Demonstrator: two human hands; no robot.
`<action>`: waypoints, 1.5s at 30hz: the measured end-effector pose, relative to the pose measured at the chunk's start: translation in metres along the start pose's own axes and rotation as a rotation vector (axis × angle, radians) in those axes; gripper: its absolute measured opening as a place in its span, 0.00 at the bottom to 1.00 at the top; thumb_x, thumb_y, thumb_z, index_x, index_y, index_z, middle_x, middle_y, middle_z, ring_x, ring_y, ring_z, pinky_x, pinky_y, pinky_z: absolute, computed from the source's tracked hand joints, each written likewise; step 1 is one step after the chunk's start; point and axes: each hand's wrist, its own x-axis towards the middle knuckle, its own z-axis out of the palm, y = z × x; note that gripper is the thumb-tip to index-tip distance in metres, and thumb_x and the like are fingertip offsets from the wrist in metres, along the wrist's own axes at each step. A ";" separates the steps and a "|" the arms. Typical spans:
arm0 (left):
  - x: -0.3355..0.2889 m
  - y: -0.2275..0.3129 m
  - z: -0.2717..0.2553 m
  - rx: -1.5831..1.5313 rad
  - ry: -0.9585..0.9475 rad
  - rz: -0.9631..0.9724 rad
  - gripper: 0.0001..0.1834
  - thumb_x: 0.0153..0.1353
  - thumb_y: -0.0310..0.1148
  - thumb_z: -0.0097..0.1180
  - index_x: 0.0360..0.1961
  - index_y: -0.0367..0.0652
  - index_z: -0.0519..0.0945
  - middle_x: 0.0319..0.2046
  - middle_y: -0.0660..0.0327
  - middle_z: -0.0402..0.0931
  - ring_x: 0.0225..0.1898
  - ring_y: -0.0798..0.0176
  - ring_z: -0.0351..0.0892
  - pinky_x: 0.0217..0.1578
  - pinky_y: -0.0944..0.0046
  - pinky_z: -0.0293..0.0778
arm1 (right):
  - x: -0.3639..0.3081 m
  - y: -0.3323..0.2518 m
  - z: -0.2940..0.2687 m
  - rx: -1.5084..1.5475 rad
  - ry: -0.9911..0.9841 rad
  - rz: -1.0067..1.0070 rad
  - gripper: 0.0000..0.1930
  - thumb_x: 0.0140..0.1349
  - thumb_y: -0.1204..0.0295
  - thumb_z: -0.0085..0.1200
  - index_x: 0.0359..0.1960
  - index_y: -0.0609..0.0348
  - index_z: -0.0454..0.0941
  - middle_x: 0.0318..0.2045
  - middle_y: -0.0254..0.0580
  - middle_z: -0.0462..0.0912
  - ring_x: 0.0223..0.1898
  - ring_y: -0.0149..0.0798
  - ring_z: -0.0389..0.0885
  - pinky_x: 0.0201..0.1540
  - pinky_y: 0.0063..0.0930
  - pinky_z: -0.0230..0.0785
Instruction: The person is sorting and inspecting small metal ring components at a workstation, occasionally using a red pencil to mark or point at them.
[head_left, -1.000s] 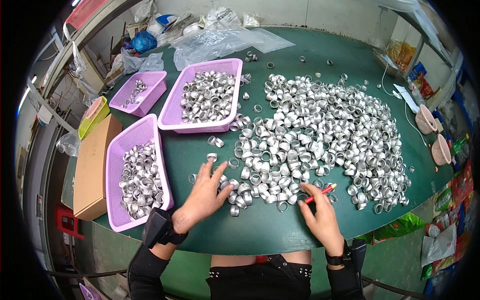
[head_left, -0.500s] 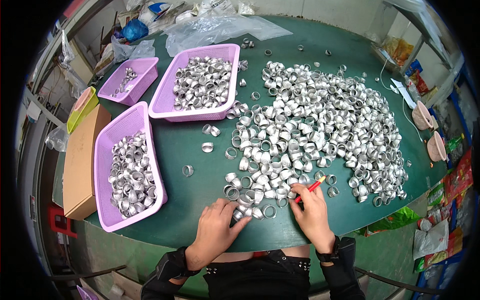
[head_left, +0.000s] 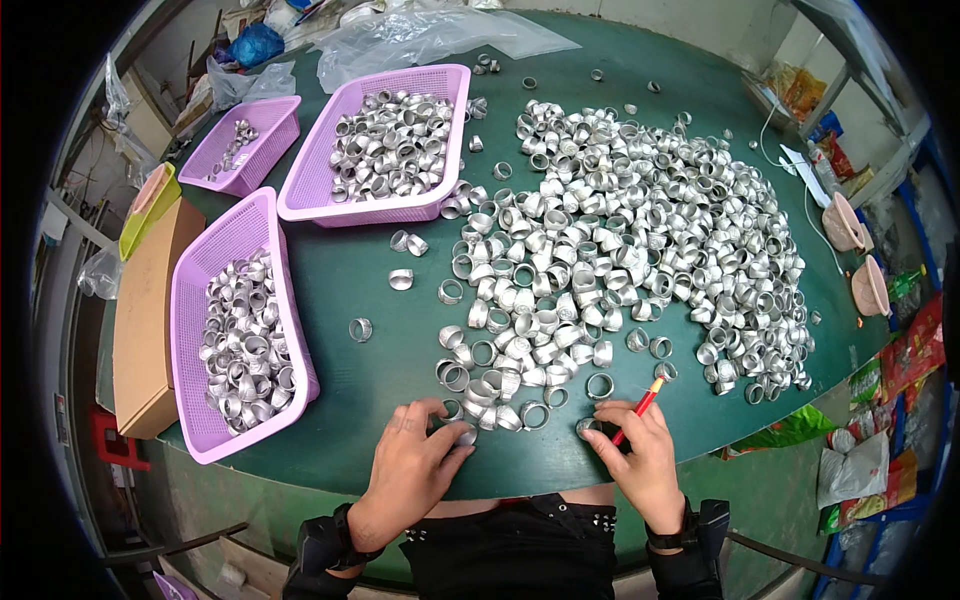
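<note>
Many silver metal rings [head_left: 620, 220] lie heaped on the green table. My left hand [head_left: 412, 460] is at the near edge of the heap, fingers curled, with a metal ring [head_left: 464, 434] between thumb and fingertips. Another ring [head_left: 452, 410] lies by its index finger. A slim red pencil [head_left: 636, 416] with a pale yellow tip is held in my right hand [head_left: 640, 462], tip pointing away and to the right. That hand's thumb and index finger also pinch a ring [head_left: 588, 427] at the table. One loose ring [head_left: 599, 386] lies just beyond it.
Two lilac baskets, one at left [head_left: 182, 330] and one farther back [head_left: 305, 200], hold metal rings. A smaller lilac basket [head_left: 270, 150] holds a few. A cardboard box [head_left: 150, 330] stands at far left. Clear plastic sheeting [head_left: 430, 45] covers the back edge; pink baskets [head_left: 870, 288] hang at right.
Both hands have drawn nearer the table's front edge, the left also moving left. My right hand has shifted right with the pencil, away from the heap. The whole view has shifted slightly.
</note>
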 end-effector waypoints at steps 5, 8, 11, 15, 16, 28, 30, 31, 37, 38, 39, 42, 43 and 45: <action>-0.015 -0.006 0.007 -0.065 -0.075 0.067 0.12 0.42 0.23 0.61 0.31 0.40 0.77 0.31 0.59 0.72 0.30 0.57 0.73 0.30 0.62 0.70 | -0.005 0.006 0.003 0.107 -0.124 0.045 0.16 0.42 0.77 0.62 0.34 0.60 0.73 0.39 0.42 0.78 0.42 0.44 0.73 0.44 0.32 0.65; -0.016 -0.004 0.007 -0.223 -0.058 0.108 0.11 0.43 0.22 0.61 0.31 0.38 0.77 0.29 0.58 0.74 0.29 0.56 0.74 0.30 0.63 0.72 | -0.006 0.001 -0.003 0.169 -0.182 0.050 0.15 0.44 0.78 0.60 0.36 0.60 0.73 0.41 0.42 0.77 0.42 0.44 0.73 0.43 0.33 0.66; -0.016 -0.004 0.008 -0.252 -0.003 0.067 0.11 0.44 0.22 0.61 0.31 0.37 0.77 0.28 0.58 0.75 0.27 0.59 0.75 0.28 0.65 0.73 | -0.006 0.000 -0.008 0.202 -0.222 0.040 0.15 0.46 0.77 0.58 0.38 0.59 0.73 0.41 0.41 0.77 0.42 0.45 0.72 0.43 0.32 0.66; -0.015 0.001 0.004 -0.283 -0.114 -0.176 0.10 0.44 0.23 0.62 0.30 0.36 0.77 0.25 0.59 0.75 0.25 0.62 0.75 0.26 0.67 0.73 | -0.004 0.001 -0.006 0.154 -0.235 0.033 0.13 0.47 0.77 0.58 0.37 0.59 0.73 0.40 0.41 0.76 0.41 0.45 0.72 0.42 0.32 0.66; -0.016 -0.001 0.003 -0.271 -0.110 -0.148 0.10 0.44 0.23 0.62 0.30 0.37 0.77 0.26 0.59 0.75 0.25 0.63 0.75 0.25 0.68 0.72 | -0.004 0.000 -0.005 0.135 -0.227 0.022 0.13 0.47 0.76 0.58 0.36 0.59 0.73 0.39 0.41 0.76 0.40 0.45 0.72 0.42 0.32 0.66; -0.025 -0.008 0.000 -0.244 -0.183 -0.167 0.09 0.44 0.23 0.61 0.25 0.37 0.73 0.29 0.58 0.71 0.24 0.62 0.73 0.25 0.66 0.70 | -0.005 -0.001 -0.002 0.217 -0.156 0.170 0.14 0.42 0.80 0.61 0.33 0.61 0.73 0.38 0.43 0.76 0.38 0.38 0.75 0.37 0.26 0.68; -0.025 -0.005 -0.001 -0.264 -0.193 -0.199 0.09 0.44 0.24 0.61 0.25 0.37 0.72 0.29 0.58 0.71 0.24 0.61 0.73 0.25 0.65 0.70 | -0.009 -0.001 0.001 0.286 -0.120 0.215 0.15 0.42 0.81 0.61 0.33 0.62 0.72 0.39 0.43 0.76 0.39 0.35 0.75 0.38 0.25 0.68; -0.022 0.001 -0.004 -0.217 -0.206 -0.230 0.10 0.44 0.25 0.62 0.27 0.37 0.73 0.29 0.58 0.71 0.24 0.61 0.73 0.25 0.65 0.70 | -0.011 -0.004 0.006 0.450 -0.064 0.227 0.15 0.43 0.80 0.62 0.34 0.61 0.73 0.38 0.43 0.77 0.38 0.37 0.76 0.38 0.25 0.68; -0.016 -0.001 0.007 -0.057 -0.134 -0.110 0.16 0.44 0.28 0.63 0.35 0.38 0.75 0.30 0.57 0.71 0.28 0.62 0.73 0.27 0.67 0.70 | -0.016 -0.012 0.016 0.605 -0.056 0.182 0.15 0.45 0.80 0.61 0.35 0.63 0.71 0.38 0.46 0.77 0.41 0.38 0.76 0.41 0.25 0.69; -0.018 -0.002 0.008 -0.056 -0.164 -0.066 0.17 0.44 0.27 0.63 0.38 0.37 0.75 0.31 0.57 0.71 0.29 0.63 0.74 0.29 0.67 0.70 | -0.018 -0.016 0.016 0.699 -0.082 0.182 0.15 0.45 0.82 0.60 0.35 0.63 0.71 0.40 0.48 0.75 0.43 0.38 0.75 0.43 0.25 0.68; -0.017 0.001 0.006 -0.058 -0.166 -0.066 0.17 0.44 0.27 0.63 0.38 0.37 0.75 0.31 0.57 0.71 0.29 0.63 0.74 0.29 0.67 0.70 | -0.019 -0.021 0.016 0.791 -0.109 0.183 0.16 0.45 0.85 0.59 0.36 0.64 0.70 0.42 0.50 0.74 0.45 0.37 0.74 0.46 0.26 0.67; -0.016 0.012 0.000 -0.576 -0.211 -0.200 0.17 0.44 0.24 0.63 0.38 0.35 0.75 0.35 0.56 0.72 0.34 0.64 0.75 0.33 0.68 0.72 | -0.018 -0.035 0.020 0.963 -0.092 0.148 0.16 0.45 0.85 0.59 0.37 0.64 0.71 0.42 0.52 0.74 0.46 0.41 0.74 0.46 0.30 0.69; -0.018 0.014 0.002 -0.677 -0.170 -0.179 0.17 0.45 0.23 0.62 0.39 0.35 0.74 0.37 0.56 0.72 0.34 0.65 0.76 0.34 0.68 0.73 | -0.017 -0.039 0.020 0.979 -0.084 0.114 0.15 0.46 0.84 0.59 0.37 0.64 0.72 0.42 0.51 0.75 0.45 0.41 0.75 0.46 0.30 0.70; -0.020 0.017 0.005 -0.780 -0.129 -0.157 0.17 0.46 0.22 0.61 0.39 0.34 0.73 0.38 0.56 0.71 0.35 0.66 0.77 0.35 0.69 0.74 | -0.016 -0.043 0.021 0.934 -0.079 0.046 0.14 0.46 0.83 0.60 0.36 0.63 0.74 0.42 0.51 0.76 0.45 0.43 0.76 0.46 0.29 0.70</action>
